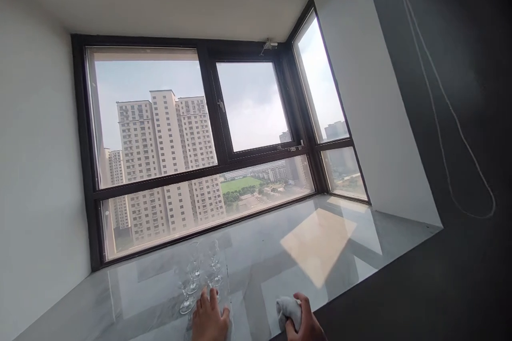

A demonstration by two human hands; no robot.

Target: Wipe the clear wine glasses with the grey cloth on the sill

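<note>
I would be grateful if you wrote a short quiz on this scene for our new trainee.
1. What does the right hand hold?
A) a crumpled cloth
B) a bottle
C) a spoon

2. True or false: the stemmed glasses stand nearer the left hand than the right.

3. Fill in the blank: in the picture, the looped cord hangs to the ____ of the window.

Key: 1 A; 2 true; 3 right.

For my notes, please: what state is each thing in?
clear stemmed glasses: upright, grouped
grey-white fabric cloth: bunched
right hand: closed on cloth
left hand: open; touching glasses or not, unclear
glossy grey windowsill: partly sunlit
dark-framed middle window: open or shut, unclear
thin white cord: hanging, looped
</note>
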